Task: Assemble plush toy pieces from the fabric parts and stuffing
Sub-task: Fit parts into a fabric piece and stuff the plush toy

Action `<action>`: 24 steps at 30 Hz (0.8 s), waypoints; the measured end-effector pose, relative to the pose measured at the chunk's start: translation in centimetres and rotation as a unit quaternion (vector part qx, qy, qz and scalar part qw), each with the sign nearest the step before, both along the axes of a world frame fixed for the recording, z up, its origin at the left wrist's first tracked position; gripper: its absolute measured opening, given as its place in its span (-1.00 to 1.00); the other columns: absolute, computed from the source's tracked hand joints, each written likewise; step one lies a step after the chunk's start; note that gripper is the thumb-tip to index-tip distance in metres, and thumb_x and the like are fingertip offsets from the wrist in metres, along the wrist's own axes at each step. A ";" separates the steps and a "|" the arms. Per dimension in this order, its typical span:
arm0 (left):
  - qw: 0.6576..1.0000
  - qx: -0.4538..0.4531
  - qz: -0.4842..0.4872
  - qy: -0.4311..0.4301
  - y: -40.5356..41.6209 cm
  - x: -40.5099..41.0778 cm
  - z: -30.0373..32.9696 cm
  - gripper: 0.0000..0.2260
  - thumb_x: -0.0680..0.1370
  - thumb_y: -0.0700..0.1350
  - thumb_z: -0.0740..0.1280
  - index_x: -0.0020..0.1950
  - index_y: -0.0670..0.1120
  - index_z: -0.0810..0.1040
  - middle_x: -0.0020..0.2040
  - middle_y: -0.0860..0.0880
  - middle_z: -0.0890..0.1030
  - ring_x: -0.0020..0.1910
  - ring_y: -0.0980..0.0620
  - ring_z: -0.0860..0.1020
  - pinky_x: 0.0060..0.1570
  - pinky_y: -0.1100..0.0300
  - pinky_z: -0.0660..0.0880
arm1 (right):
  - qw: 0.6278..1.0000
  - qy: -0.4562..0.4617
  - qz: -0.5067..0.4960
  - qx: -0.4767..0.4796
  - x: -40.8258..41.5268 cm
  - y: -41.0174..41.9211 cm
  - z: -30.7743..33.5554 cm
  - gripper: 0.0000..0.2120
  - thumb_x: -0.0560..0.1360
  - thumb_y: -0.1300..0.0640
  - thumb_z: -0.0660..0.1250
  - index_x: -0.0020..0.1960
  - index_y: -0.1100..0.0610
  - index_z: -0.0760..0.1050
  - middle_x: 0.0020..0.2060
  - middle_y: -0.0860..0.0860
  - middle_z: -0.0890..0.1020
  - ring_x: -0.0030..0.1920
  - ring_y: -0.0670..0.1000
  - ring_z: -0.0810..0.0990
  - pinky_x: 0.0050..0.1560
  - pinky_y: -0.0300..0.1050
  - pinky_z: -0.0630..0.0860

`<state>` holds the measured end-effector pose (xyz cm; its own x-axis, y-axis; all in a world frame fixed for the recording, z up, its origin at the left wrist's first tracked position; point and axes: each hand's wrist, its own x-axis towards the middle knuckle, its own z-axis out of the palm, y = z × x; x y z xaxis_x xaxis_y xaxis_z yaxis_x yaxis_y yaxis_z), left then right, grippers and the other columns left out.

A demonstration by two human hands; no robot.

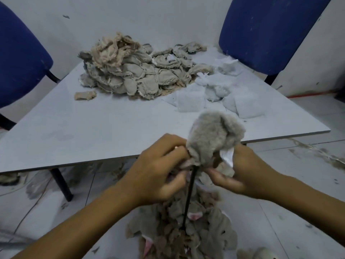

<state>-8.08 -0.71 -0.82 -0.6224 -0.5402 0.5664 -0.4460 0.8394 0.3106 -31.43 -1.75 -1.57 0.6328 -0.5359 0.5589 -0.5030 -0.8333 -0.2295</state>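
A grey furry plush piece [214,135] is held up in front of the table's near edge, both hands at its lower opening. My left hand [158,169] pinches its left edge with curled fingers. My right hand [237,172] grips its right lower edge, where a white scrap [227,156] sticks out. A thin black rod [189,195] runs from the piece's opening down into a heap of grey plush pieces [186,234] below my hands. On the table lie a big pile of grey-beige fabric parts [134,71] and white stuffing pads [211,92].
The grey table [84,124] stands low on black legs. Blue chairs stand at the left [20,58] and back right [270,32]. A small beige scrap [85,95] lies alone on the table. Fluff and scraps litter the tiled floor.
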 end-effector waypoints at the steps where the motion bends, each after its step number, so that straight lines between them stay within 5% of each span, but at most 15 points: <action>1: 0.999 0.018 -0.008 0.031 -0.7 -0.1 1.7 -0.94 0.49 -0.21 0.35 -0.10 -0.14 0.48 -0.06 0.01 0.45 -0.08 0.05 0.44 -0.07 0.29 0.36 | 0.999 -0.037 -0.005 0.035 0.1 -0.4 1.7 -0.79 0.53 0.04 0.37 -0.04 0.19 0.59 -0.19 0.03 0.59 -0.20 -0.03 0.59 -0.22 -0.28 0.46; 3: 0.988 0.123 -0.010 0.087 -2.2 -0.1 4.8 -0.92 0.49 -0.21 0.38 -0.09 -0.11 0.49 -0.09 0.06 0.51 -0.10 0.09 0.52 -0.09 0.28 0.43 | 0.983 -0.125 -0.018 0.134 0.7 -1.5 4.4 -0.79 0.53 0.00 0.43 -0.06 0.14 0.56 -0.18 -0.02 0.62 -0.18 -0.12 0.63 -0.26 -0.26 0.57; 8: 0.920 0.359 -0.035 0.155 -5.4 -0.4 7.4 -0.72 0.41 -0.14 0.47 0.06 -0.15 0.51 -0.09 -0.01 0.61 -0.10 0.03 0.60 -0.14 0.15 0.56 | 0.899 -0.303 -0.034 0.314 2.5 -4.6 6.7 -0.87 0.52 0.19 0.42 -0.14 0.24 0.55 -0.26 0.12 0.63 -0.28 0.05 0.64 -0.32 -0.10 0.60; 10: 0.902 0.389 -0.018 0.187 -6.1 -1.3 6.7 -0.64 0.34 -0.13 0.53 0.04 -0.10 0.48 -0.13 0.06 0.61 -0.13 0.11 0.60 -0.17 0.22 0.55 | 0.860 -0.353 -0.054 0.365 3.5 -5.5 6.5 -0.90 0.54 0.21 0.40 -0.12 0.23 0.58 -0.24 0.19 0.64 -0.26 0.10 0.63 -0.30 0.00 0.60; 13: 0.874 0.391 0.016 0.288 -7.2 -1.7 5.9 -0.83 0.35 -0.16 0.46 -0.11 -0.03 0.55 -0.25 0.12 0.62 -0.25 0.15 0.58 -0.27 0.26 0.52 | 0.758 -0.395 0.016 0.518 3.4 -6.7 6.5 -0.81 0.51 0.10 0.41 -0.03 0.23 0.63 -0.15 0.20 0.68 -0.20 0.07 0.68 -0.28 -0.13 0.63; 15: 0.849 0.420 0.004 0.320 -7.8 -1.2 5.8 -0.91 0.39 -0.18 0.40 -0.17 -0.01 0.61 -0.28 0.06 0.63 -0.29 0.11 0.58 -0.30 0.25 0.51 | 0.728 -0.369 0.069 0.573 2.4 -7.1 6.8 -0.79 0.45 0.10 0.47 0.02 0.19 0.66 -0.03 0.17 0.69 -0.06 0.06 0.70 -0.19 -0.18 0.64; 20: 0.862 0.412 0.031 0.292 -8.4 -0.9 4.9 -0.96 0.51 -0.20 0.38 -0.09 -0.14 0.54 -0.26 -0.15 0.63 -0.35 0.00 0.55 -0.39 0.24 0.46 | 0.832 -0.291 0.026 0.471 2.2 -6.9 5.8 -0.87 0.40 0.12 0.52 -0.14 0.17 0.64 -0.21 0.13 0.72 -0.19 0.09 0.73 -0.20 -0.19 0.62; 24: 0.876 0.387 0.042 0.285 -8.4 -1.7 3.8 -0.97 0.48 -0.25 0.33 -0.15 -0.14 0.52 -0.25 -0.03 0.55 -0.31 0.09 0.47 -0.34 0.31 0.39 | 0.877 -0.309 -0.047 0.364 3.1 -6.6 4.7 -0.81 0.48 0.29 0.44 -0.29 0.25 0.55 -0.43 0.07 0.66 -0.38 0.03 0.68 -0.33 -0.17 0.61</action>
